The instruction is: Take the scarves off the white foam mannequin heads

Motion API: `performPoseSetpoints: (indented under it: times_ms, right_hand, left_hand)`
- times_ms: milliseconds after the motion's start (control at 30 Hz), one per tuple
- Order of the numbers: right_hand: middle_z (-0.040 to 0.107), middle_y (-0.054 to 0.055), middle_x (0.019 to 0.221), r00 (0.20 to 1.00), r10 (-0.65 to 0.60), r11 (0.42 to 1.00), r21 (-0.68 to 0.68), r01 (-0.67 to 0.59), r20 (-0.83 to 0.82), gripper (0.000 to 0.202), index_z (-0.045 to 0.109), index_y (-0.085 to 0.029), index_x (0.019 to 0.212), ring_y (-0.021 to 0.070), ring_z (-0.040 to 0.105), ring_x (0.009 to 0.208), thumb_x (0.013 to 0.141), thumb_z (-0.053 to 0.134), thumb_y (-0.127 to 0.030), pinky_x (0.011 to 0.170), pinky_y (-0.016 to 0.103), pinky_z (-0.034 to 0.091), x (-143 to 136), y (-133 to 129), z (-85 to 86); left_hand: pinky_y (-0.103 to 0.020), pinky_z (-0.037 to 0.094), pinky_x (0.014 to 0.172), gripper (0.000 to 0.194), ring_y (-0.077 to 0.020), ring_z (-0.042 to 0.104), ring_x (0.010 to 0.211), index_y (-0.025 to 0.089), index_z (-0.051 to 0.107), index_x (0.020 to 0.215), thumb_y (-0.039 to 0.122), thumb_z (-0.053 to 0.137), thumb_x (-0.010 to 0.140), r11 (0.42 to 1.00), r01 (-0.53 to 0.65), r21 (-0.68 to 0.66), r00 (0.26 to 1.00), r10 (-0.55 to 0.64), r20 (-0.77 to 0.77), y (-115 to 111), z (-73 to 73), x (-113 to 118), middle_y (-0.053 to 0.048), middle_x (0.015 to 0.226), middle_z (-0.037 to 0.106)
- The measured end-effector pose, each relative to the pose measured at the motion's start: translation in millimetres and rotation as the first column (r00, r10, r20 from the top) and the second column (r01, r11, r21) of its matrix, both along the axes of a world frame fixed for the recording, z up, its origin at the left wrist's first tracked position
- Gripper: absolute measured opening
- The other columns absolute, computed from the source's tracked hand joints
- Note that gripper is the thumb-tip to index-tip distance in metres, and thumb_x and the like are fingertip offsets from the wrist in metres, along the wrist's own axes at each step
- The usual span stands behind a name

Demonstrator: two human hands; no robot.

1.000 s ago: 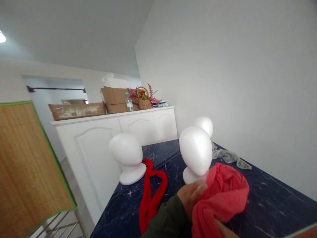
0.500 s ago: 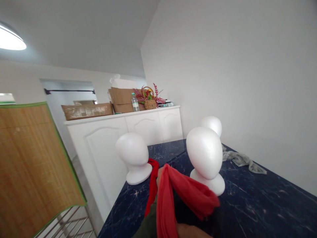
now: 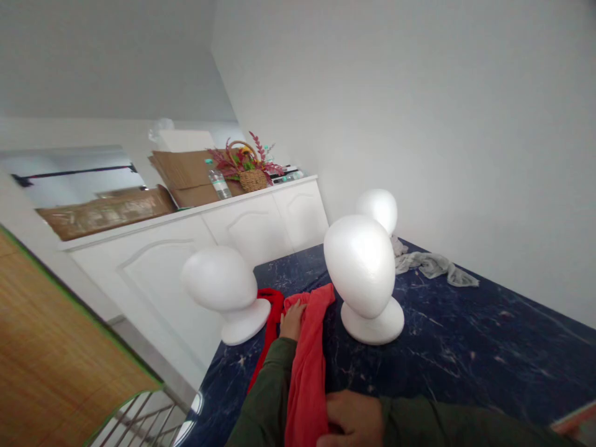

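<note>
A coral-red cloth (image 3: pixel 307 360) lies lengthwise on the dark blue marbled table (image 3: pixel 437 347), its far end folded over. My left hand (image 3: pixel 292 320) rests on the cloth's far left edge, fingers reaching forward over it. Nearer the bottom, my right hand (image 3: pixel 352 419) is closed on the cloth's near right edge. A darker red cloth (image 3: pixel 270 332) lies left of my left hand. White foam heads stand around: one (image 3: pixel 221 279) at left, one (image 3: pixel 361 267) right of the cloth, and another (image 3: pixel 379 208) behind it.
A crumpled grey cloth (image 3: pixel 433 264) lies near the wall. Behind the table, a white cabinet (image 3: pixel 158 267) carries cardboard boxes (image 3: pixel 186 177), a bottle (image 3: pixel 218 181) and a flower basket (image 3: pixel 252 180). A bamboo mat (image 3: pixel 69 360) and metal rack (image 3: pixel 139 422) stand at left.
The coral cloth, held up and spread in two arms before, now lies in one strip on the table. My right hand has come into fuller view. The camera view has tilted and shifted.
</note>
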State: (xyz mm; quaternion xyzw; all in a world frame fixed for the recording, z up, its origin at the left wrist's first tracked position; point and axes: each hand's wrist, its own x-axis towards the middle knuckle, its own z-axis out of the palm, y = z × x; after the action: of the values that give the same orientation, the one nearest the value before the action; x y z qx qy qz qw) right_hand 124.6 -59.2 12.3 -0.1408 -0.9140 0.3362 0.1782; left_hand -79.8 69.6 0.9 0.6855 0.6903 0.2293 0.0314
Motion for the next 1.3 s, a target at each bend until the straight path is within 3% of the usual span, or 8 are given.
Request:
performPoseSetpoints:
  times_ms: [233, 367, 500, 600, 733, 867, 1133, 1300]
  right_hand:
    - [0.056, 0.002, 0.067, 0.823, -0.136, 0.958, 0.138, 0.251, -0.552, 0.024, 0.053, -0.019, 0.08, 0.0117, 0.051, 0.063, 0.083, 0.03, -0.027, 0.06, 0.023, 0.038, 62, 21, 14.0]
    - [0.041, -0.001, 0.064, 0.176, -0.343, 0.755, -0.159, 0.637, -0.923, 0.015, 0.044, -0.019, 0.074, 0.0125, 0.043, 0.06, 0.081, 0.034, -0.028, 0.057, 0.027, 0.035, 95, 54, 11.8]
    - [0.047, 0.005, 0.086, -0.317, -0.572, 0.435, -0.608, 0.664, -0.756, 0.028, 0.043, -0.018, 0.097, 0.0142, 0.047, 0.071, 0.081, 0.031, -0.037, 0.065, 0.031, 0.039, 109, 94, 7.3]
    - [0.05, 0.012, 0.104, -0.197, -0.802, 0.284, -0.651, 0.704, -0.563, 0.036, 0.045, -0.015, 0.106, 0.0197, 0.047, 0.094, 0.081, 0.029, -0.035, 0.084, 0.039, 0.036, 107, 116, -5.8]
    - [0.049, 0.013, 0.116, 0.181, -0.885, 0.385, -0.457, 0.801, -0.43, 0.042, 0.048, -0.013, 0.111, 0.0227, 0.04, 0.111, 0.076, 0.03, -0.025, 0.097, 0.042, 0.025, 97, 127, -21.4]
    - [0.048, 0.01, 0.121, 0.35, -0.854, 0.478, -0.312, 0.821, -0.386, 0.05, 0.043, -0.014, 0.119, 0.0223, 0.04, 0.112, 0.071, 0.031, -0.017, 0.098, 0.044, 0.024, 93, 125, -22.1]
    - [0.05, 0.012, 0.117, 0.39, -0.823, 0.515, -0.253, 0.819, -0.414, 0.051, 0.043, -0.009, 0.12, 0.0216, 0.044, 0.107, 0.07, 0.031, -0.016, 0.094, 0.038, 0.032, 95, 125, -17.3]
    - [0.048, 0.007, 0.121, 0.448, -0.697, 0.61, -0.135, 0.781, -0.559, 0.052, 0.045, -0.014, 0.119, 0.0185, 0.04, 0.112, 0.069, 0.031, -0.013, 0.099, 0.036, 0.028, 95, 116, -8.8]
  left_hand:
    - [-0.039, 0.033, 0.097, 0.036, -0.0201, 0.044, 0.112, 0.013, 0.057, 0.097, 0.007, 0.034, 0.07, 0.94, -0.072, 0.332, 0.996, 0.047, 0.082, -9, 1.7, -16, -0.011, 0.119, 0.051]
    - [-0.043, 0.031, 0.096, 0.034, -0.0228, 0.042, 0.113, 0.01, 0.05, 0.103, 0.015, 0.032, 0.075, 0.799, -0.154, 0.581, 0.986, 0.086, 0.143, -20, 9.5, -23, -0.016, 0.117, 0.049]
    - [-0.045, 0.031, 0.096, 0.045, -0.0251, 0.04, 0.114, 0.014, 0.044, 0.114, 0.034, 0.042, 0.075, 0.794, 0.152, 0.589, 0.988, -0.147, -0.056, -19, 6.2, -13, -0.014, 0.122, 0.046]
    - [-0.049, 0.027, 0.097, 0.056, -0.0305, 0.035, 0.118, 0.014, 0.045, 0.116, 0.041, 0.051, 0.067, 0.941, 0.153, 0.302, 0.981, -0.107, -0.163, -12, -3.3, -2, -0.015, 0.126, 0.042]
    - [-0.045, 0.028, 0.099, 0.055, -0.0301, 0.036, 0.118, 0.014, 0.046, 0.115, 0.029, 0.053, 0.062, 0.983, 0.052, 0.174, 0.971, -0.009, -0.238, -9, -3.6, -3, -0.014, 0.125, 0.044]
    - [-0.042, 0.027, 0.1, 0.054, -0.0259, 0.037, 0.119, 0.014, 0.041, 0.119, 0.031, 0.048, 0.068, 0.951, 0.079, 0.298, 0.979, -0.018, -0.204, -23, 19.8, 1, -0.013, 0.126, 0.044]
    - [-0.044, 0.028, 0.1, 0.079, -0.0282, 0.038, 0.117, 0.009, 0.036, 0.124, 0.046, 0.064, 0.059, 0.866, 0.5, 0.031, 0.862, -0.501, 0.081, -28, 40.5, 104, -0.016, 0.126, 0.044]
    - [-0.038, 0.036, 0.099, 0.065, -0.0234, 0.045, 0.112, 0.011, 0.043, 0.118, 0.039, 0.063, 0.063, 0.97, 0.235, 0.062, 0.866, -0.238, 0.439, -14, 33.5, 129, -0.01, 0.121, 0.05]
